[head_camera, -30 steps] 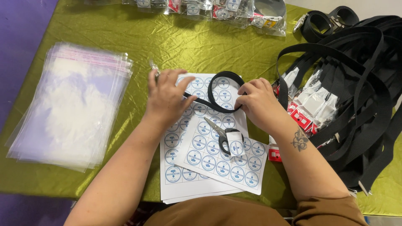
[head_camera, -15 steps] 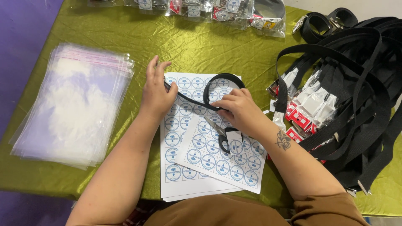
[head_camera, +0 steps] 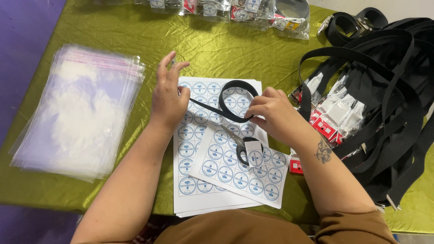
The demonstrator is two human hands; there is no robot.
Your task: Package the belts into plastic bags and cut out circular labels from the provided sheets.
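Observation:
My right hand (head_camera: 275,116) grips a loop of black webbing strap (head_camera: 235,103) over white sheets of round blue-and-white stickers (head_camera: 217,176). The strap's loose end runs left under the thumb of my left hand (head_camera: 167,97). That hand has its fingers raised and spread above the top left of the upper sheet. A pair of scissors (head_camera: 244,145) with black handles lies on the sheets just below my right hand.
A stack of clear plastic bags (head_camera: 77,113) lies at the left on the green cloth (head_camera: 217,49). A heap of black straps with buckles and tags (head_camera: 379,99) fills the right side. Bagged items (head_camera: 235,10) line the far edge.
Both hands slid left along the strap. My right hand moved onto the loop, and my left hand lifted its fingers off the sheet.

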